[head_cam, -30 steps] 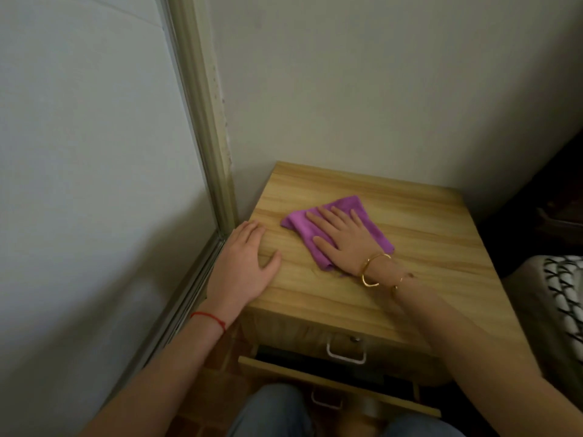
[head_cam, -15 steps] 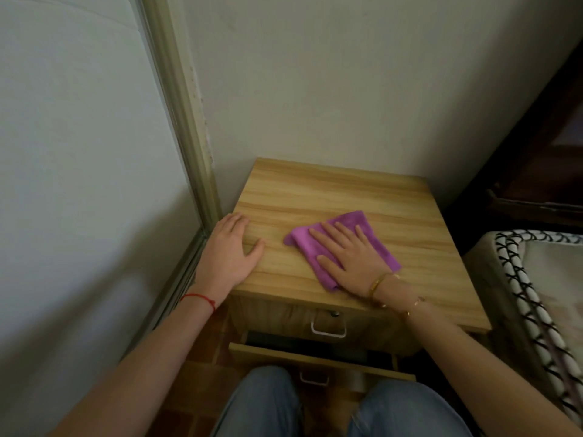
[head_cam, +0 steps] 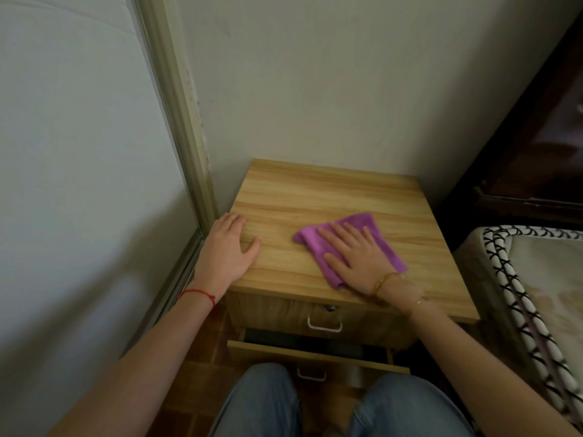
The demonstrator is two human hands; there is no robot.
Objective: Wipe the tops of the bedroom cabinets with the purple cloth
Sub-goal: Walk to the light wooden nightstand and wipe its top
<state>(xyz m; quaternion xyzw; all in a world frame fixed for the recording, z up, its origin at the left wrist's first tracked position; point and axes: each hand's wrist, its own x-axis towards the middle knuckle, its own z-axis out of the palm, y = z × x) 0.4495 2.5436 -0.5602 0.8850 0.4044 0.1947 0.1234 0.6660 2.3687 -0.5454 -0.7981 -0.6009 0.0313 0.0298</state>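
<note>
Wiping mid-stroke on the bedside cabinet (head_cam: 315, 197). Landmark for everything below: that cabinet's wooden top.

Right hand (head_cam: 358, 258) lies flat on the purple cloth (head_cam: 362, 223), fingers (head_cam: 339, 236) spread wide and pressing down, not gripping. Cloth sits right of centre on the top, toward the front half, bunched along its left edge. Its long axis runs diagonally, front edge up to the back-right. Part of it is under my palm, so I can't tell the full outline or how it's folded.

Left hand (head_cam: 228, 247) is open, palm down on the front-left corner of the top, fingers loosely together, holding nothing. Looks like bracing only. It's well apart from the cloth; the right hand is the one on it.

Key relation for the next stroke: bare wood lies beyond the fingertips, toward the back edge and the back-left corner by the wall. Judging by that, the stroke should push away and left. The strip under my left hand probably needs that hand lifted first.

Hard to read: dim light, no visible dust or streaks, so can't judge which areas are already clean. Lower drawer (head_cam: 315, 357) below the top stands pulled out, contents dark. Bed (head_cam: 536, 279) right of the cabinet is cut off by the frame. No other cabinets in view.
</note>
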